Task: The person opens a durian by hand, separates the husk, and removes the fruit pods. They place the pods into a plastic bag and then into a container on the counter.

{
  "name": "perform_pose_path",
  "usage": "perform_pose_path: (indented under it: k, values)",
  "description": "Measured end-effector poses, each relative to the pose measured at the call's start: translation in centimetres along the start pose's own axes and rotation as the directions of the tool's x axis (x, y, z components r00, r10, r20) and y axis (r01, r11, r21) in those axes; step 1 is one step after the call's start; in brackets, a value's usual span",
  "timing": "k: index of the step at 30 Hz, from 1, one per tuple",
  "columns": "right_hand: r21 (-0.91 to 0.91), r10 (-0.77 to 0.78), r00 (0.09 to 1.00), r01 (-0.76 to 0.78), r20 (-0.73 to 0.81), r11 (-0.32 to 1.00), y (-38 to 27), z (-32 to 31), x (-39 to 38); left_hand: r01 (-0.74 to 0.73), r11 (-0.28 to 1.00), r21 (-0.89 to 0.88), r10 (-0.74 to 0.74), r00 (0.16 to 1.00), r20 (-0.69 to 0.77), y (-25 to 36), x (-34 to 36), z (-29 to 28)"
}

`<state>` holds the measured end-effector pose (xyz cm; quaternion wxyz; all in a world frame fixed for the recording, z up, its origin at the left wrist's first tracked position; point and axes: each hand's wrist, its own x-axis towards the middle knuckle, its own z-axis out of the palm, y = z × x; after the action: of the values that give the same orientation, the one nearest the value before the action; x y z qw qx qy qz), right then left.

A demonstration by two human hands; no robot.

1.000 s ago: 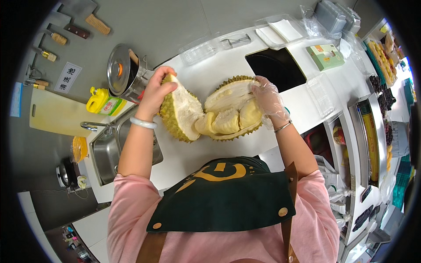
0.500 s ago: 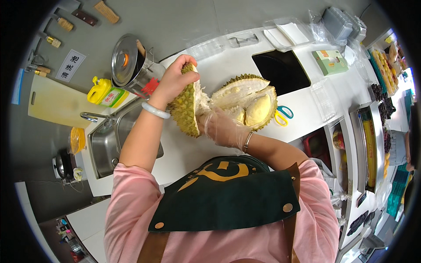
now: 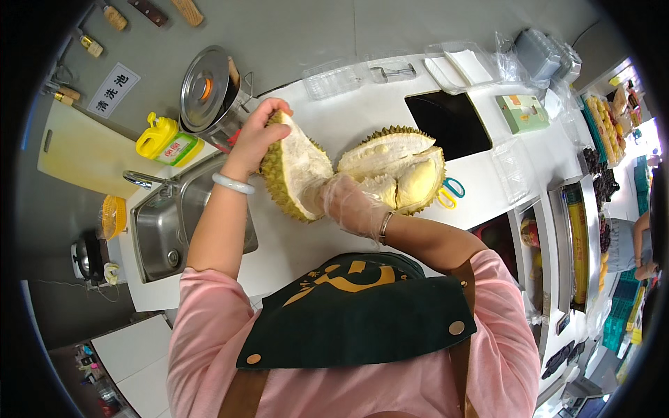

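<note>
My bare left hand (image 3: 255, 138), with a pale bangle at the wrist, grips the upper end of a piece of durian husk (image 3: 301, 164). The husk is tilted, its spiky green skin to the left and its pale inner wall to the right. My right hand (image 3: 354, 206), in a clear plastic glove, is closed at the husk's lower right edge; its fingertips are partly hidden. Just right of it lies the opened durian (image 3: 385, 155) on the white counter, a plump yellow pod of flesh (image 3: 419, 184) showing in its shell.
Scissors (image 3: 451, 192) with teal and yellow handles lie beside the durian. A steel sink (image 3: 159, 237) is at left, with a yellow jug (image 3: 159, 139) and a lidded metal pot (image 3: 208, 90) behind. Clear trays (image 3: 333, 80) and a green box (image 3: 523, 113) stand along the back.
The husk piece has come away from the opened durian toward the left and turned, so more of its pale inside shows. Both hands stay on it.
</note>
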<state>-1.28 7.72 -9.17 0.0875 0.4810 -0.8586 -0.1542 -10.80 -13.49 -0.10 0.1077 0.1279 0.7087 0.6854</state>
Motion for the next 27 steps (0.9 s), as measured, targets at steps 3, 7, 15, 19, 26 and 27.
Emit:
perform_pose_path:
  k: [3, 7, 15, 19, 26, 27]
  values:
    - [0.064, 0.015, 0.999, -0.017, 0.037, 0.998, 0.3, 0.3, -0.1, -0.017, 0.993, -0.118, 0.012, 0.999, -0.037, -1.8, -1.1, -3.2]
    - [0.177, 0.019, 0.995, -0.036, 0.095, 0.984, 0.6, 0.3, -0.1, -0.144, 0.939, -0.311, 0.145, 0.989, -0.023, -5.1, -2.2, -6.5]
    - [0.443, 0.13, 0.991, -0.113, -0.009, 0.889, 1.0, 1.1, -1.2, -0.17, 0.945, -0.279, 0.133, 0.98, -0.146, -6.3, -5.5, -8.1]
    - [0.37, 0.1, 0.995, -0.095, 0.005, 0.924, 0.2, 2.6, -2.0, -0.111, 0.974, -0.197, 0.073, 0.98, -0.187, -5.5, -7.2, -8.5]
    - [0.07, 0.019, 0.994, -0.012, -0.106, 0.998, -0.3, 3.3, -3.1, -0.003, 0.983, -0.186, -0.065, 0.929, -0.363, -6.1, -8.8, -11.3]
    - [-0.007, 0.012, 0.989, -0.013, -0.147, 1.0, -0.1, 3.3, -3.2, 0.017, 0.987, -0.159, -0.08, 0.913, -0.4, -5.7, -8.7, -11.0]
